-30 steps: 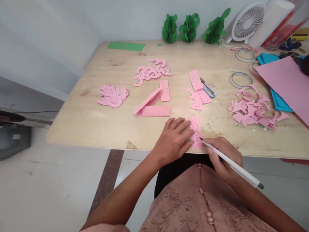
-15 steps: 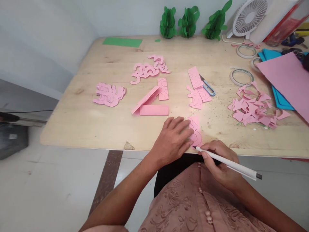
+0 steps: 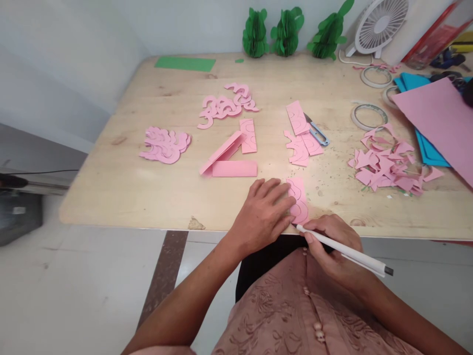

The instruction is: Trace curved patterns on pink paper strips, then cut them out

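Observation:
A small pink paper strip with curved pen lines lies at the table's front edge. My left hand rests flat with fingers spread, its fingertips on the strip's left side. A white pen is gripped in my right hand, its dark tip at the strip's lower left corner. Beyond the strip are marked pink pieces and blue-handled snips. Folded pink paper and another marked strip lie ahead of my left hand.
Cut pink shapes and curved pieces lie left and centre. Pink scraps, tape rolls and large pink paper are at right. Green paper figures and a white fan stand at the back.
The pen and my right hand have shifted slightly left, the tip staying near the strip's lower corner. My left hand stays on the strip. The whole view has shifted very slightly.

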`<action>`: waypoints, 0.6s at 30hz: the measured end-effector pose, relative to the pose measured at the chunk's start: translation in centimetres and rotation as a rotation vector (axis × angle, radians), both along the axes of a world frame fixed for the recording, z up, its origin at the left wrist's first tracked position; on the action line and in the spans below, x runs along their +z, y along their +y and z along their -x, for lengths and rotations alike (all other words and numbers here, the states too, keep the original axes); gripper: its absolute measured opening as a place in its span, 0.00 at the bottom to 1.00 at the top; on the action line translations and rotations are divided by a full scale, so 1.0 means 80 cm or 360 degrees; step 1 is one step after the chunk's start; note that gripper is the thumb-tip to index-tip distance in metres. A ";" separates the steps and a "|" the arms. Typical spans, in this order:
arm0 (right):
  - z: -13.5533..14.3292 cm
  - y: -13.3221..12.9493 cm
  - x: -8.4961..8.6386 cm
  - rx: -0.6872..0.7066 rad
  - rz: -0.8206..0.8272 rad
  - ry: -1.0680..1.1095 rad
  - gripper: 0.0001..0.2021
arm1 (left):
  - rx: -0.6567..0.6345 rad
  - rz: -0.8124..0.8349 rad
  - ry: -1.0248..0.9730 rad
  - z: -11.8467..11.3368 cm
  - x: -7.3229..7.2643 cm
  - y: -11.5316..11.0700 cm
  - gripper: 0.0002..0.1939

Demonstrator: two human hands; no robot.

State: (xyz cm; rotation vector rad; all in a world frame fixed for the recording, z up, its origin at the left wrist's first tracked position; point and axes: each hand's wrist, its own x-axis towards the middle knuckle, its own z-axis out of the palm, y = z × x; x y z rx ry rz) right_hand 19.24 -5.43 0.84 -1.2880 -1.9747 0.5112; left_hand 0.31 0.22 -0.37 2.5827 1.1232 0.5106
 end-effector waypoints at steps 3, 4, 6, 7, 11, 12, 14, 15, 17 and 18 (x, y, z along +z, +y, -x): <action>0.000 0.000 0.001 0.0004 0.0007 0.0004 0.05 | -0.0001 -0.0010 0.0000 0.000 0.000 0.000 0.11; 0.000 0.000 0.002 0.0005 0.0010 0.0005 0.06 | -0.0001 -0.0012 0.0003 0.000 0.000 0.000 0.11; 0.000 0.000 0.003 0.0008 0.0013 0.0006 0.05 | -0.0001 -0.0016 0.0007 0.000 0.000 0.000 0.12; 0.000 0.000 0.003 0.0008 0.0015 0.0006 0.05 | 0.0001 -0.0018 0.0006 0.000 0.000 0.000 0.12; -0.001 -0.001 0.001 -0.0009 0.0029 -0.0010 0.05 | 0.0002 -0.0017 0.0005 0.000 0.000 0.000 0.12; -0.001 -0.001 0.000 -0.0018 0.0030 -0.0014 0.05 | 0.0001 -0.0015 0.0005 0.000 0.000 0.000 0.12; -0.001 -0.002 -0.001 -0.0030 0.0032 -0.0017 0.05 | 0.0001 -0.0013 0.0004 0.000 0.000 0.000 0.12; -0.001 -0.002 -0.001 -0.0033 0.0034 -0.0013 0.04 | 0.0001 -0.0012 0.0003 0.000 0.000 0.000 0.12; -0.002 -0.002 -0.001 -0.0035 0.0040 -0.0003 0.04 | 0.0001 -0.0009 0.0002 0.000 0.000 0.000 0.12; -0.002 -0.002 -0.001 -0.0034 0.0043 0.0003 0.04 | 0.0000 -0.0008 0.0001 0.000 -0.001 0.000 0.12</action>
